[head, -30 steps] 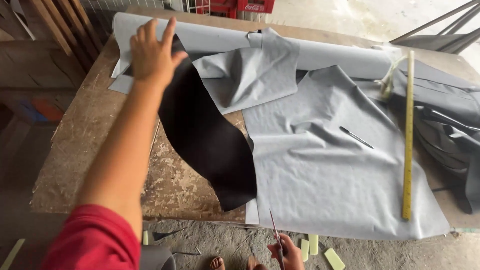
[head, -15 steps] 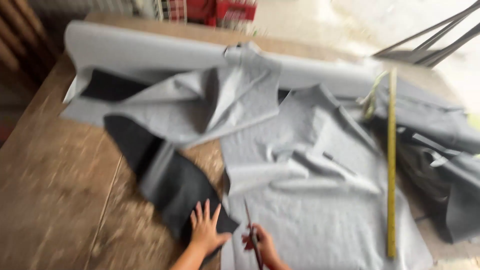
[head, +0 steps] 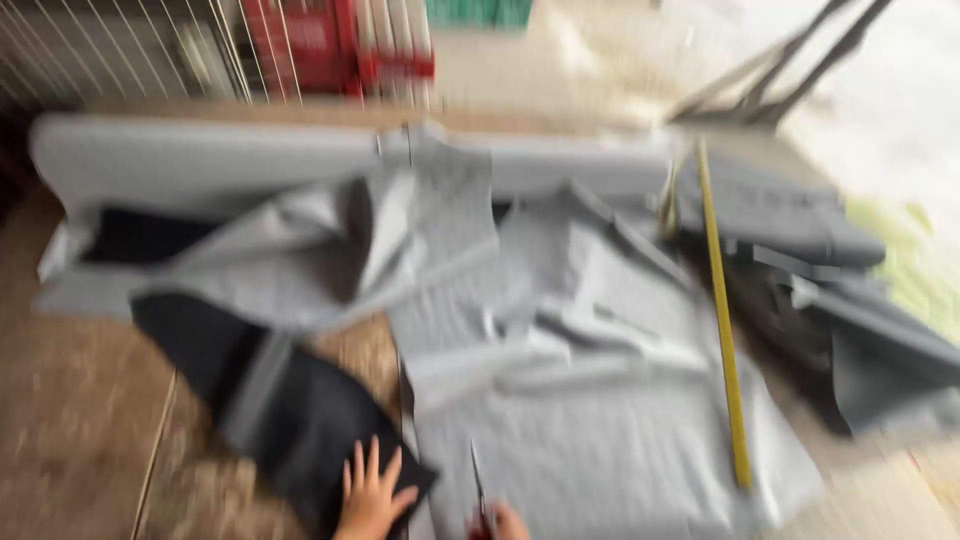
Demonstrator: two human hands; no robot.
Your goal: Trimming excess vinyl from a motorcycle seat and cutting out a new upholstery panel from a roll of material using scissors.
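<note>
- Left hand (head: 372,497): fingers spread, palm flat on the lower corner of the black fabric piece (head: 265,390), apparently pinning it to the table (head: 80,420).
- Right hand (head: 503,522): mostly cut off at the bottom edge, curled about the red handle of the scissors (head: 478,485); blades point away from the person. Blur hides whether the blades are parted.
- Scissors lie over the near edge of the grey sheet (head: 590,430), just beside the black piece, apparently ready to cut.
- Grey sheet: spread and rumpled across the table middle, with loose strips on it; a grey roll (head: 230,155) runs along the far edge.
- Yellow measuring stick (head: 722,320): laid lengthwise on the sheet's right side.
- Dark grey folded material (head: 860,330): heaped at right.
- Table: worn brown top. Beyond it, white bars and red crates (head: 330,45); picture blurred.
</note>
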